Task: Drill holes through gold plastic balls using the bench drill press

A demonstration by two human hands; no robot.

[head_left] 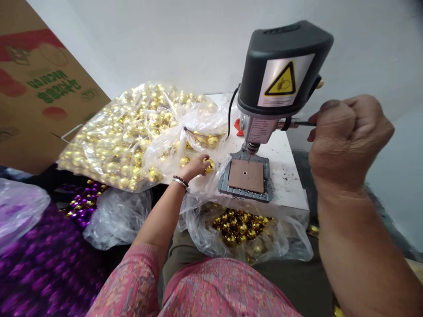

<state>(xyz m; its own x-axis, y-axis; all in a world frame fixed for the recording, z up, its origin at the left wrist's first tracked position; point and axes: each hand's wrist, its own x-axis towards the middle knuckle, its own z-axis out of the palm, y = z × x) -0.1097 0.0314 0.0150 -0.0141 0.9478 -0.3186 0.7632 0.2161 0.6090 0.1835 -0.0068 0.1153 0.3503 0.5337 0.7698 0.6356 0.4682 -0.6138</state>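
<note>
The left hand (197, 167) has its fingers closed on a gold ball (209, 166), just left of the drill press (284, 66); the right hand (350, 141) is clamped in a fist round the lever (304, 124) on the press's right side. Beneath the press's chuck, a brown square board (238, 180) with a small hole lies on the grey base, dark crumbs dotting the white bench (280, 152) beside it. Farther left of the press, a big clear bag (109, 141) bulges with gold balls; in front of it, an open plastic bag (201, 229) holds more. A cardboard box (36, 105) stands at the far left of the press.
</note>
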